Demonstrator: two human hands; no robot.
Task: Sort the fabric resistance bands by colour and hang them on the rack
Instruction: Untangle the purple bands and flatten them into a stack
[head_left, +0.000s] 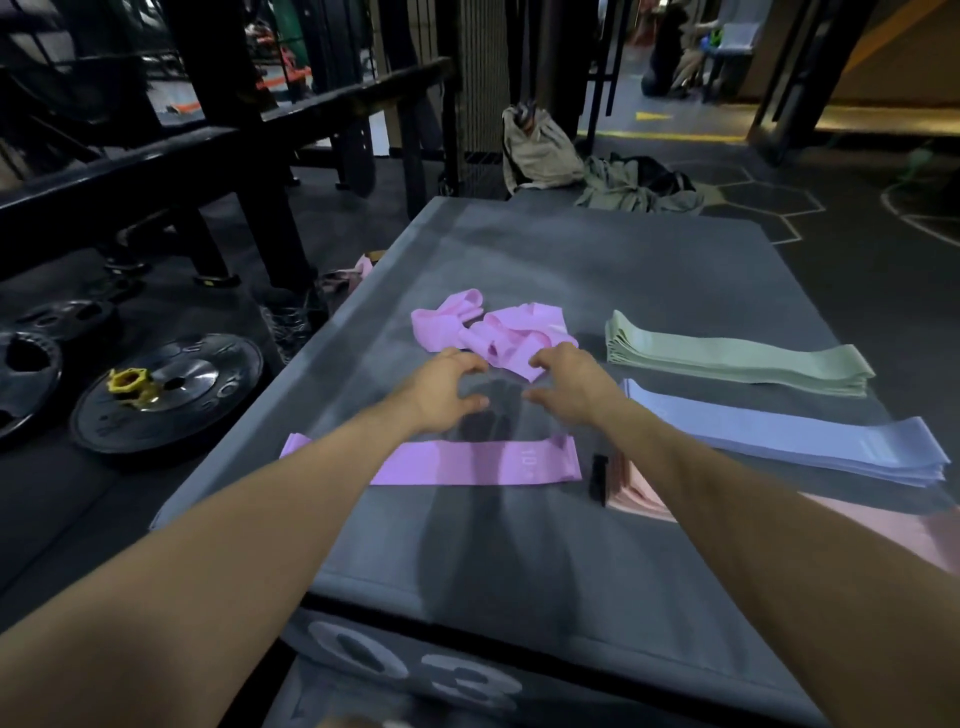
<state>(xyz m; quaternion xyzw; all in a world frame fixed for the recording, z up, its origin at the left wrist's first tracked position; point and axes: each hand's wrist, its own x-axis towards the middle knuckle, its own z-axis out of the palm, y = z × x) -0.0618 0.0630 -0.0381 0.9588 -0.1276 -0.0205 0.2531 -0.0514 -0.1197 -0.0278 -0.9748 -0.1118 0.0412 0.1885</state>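
Both hands reach out over the grey padded box (519, 545) that carries the bands. The left hand (441, 389) hovers with fingers loosely curled, grasping nothing. The right hand (571, 384) has its fingers at the near edge of the tangled pink-lilac bands (493, 332) mid-box; whether they pinch the fabric cannot be told. One lilac band (467, 462) lies flat near the left edge. Along the right edge sit stacks of green bands (737, 358), blue bands (805, 441) and peach bands (639, 493).
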